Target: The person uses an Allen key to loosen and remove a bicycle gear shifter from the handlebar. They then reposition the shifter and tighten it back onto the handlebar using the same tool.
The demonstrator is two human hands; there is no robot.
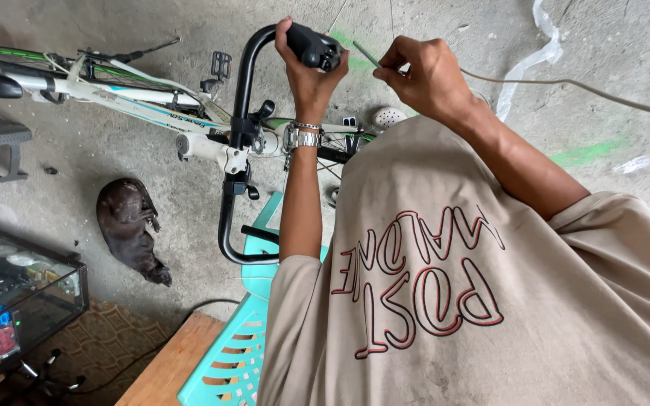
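Thin grey cable [566, 81] at the black handlebar [244, 90] end — light, springy, probably slippery; best pinched close to its tip. Right hand [424, 77] fingers pressed together on that tip, just beside the grip [311, 45]. Left hand [304, 71] wrapped tight round the grip, holding the stiff bar steady. White bike frame [114, 94] beyond, teal chair [242, 338] below, glass case [16, 293] and dark animal [129, 225] on the concrete, well apart.

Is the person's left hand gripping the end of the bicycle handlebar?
Yes. The left hand is closed around the black grip at the handlebar end, while the right hand pinches a thin cable.
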